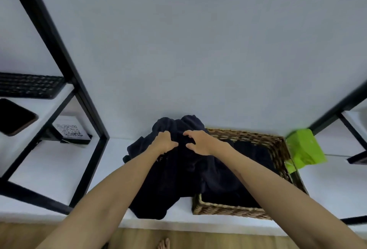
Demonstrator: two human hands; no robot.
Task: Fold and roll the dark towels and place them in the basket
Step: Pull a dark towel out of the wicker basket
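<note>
Dark towel (168, 179) under both hands — left hand (165, 142) gripping, right hand (199, 142) clawed.

Matt cloth towels (170, 179), woven wicker basket (234, 210)

Before you on the tabletop (49, 173) lies a heap of towels (168, 185), its right side draped over the left rim of the wicker basket (248, 211) just beside it. More towel lies inside the basket. Your left hand (164, 142) and right hand (198, 142) rest side by side on the heap's far part. A packet (305, 147) sits right of the basket. At your left, a keyboard (29, 85) lies behind a phone (14, 117) on a shelf; a QR-code card (70, 130) stands below.
</note>
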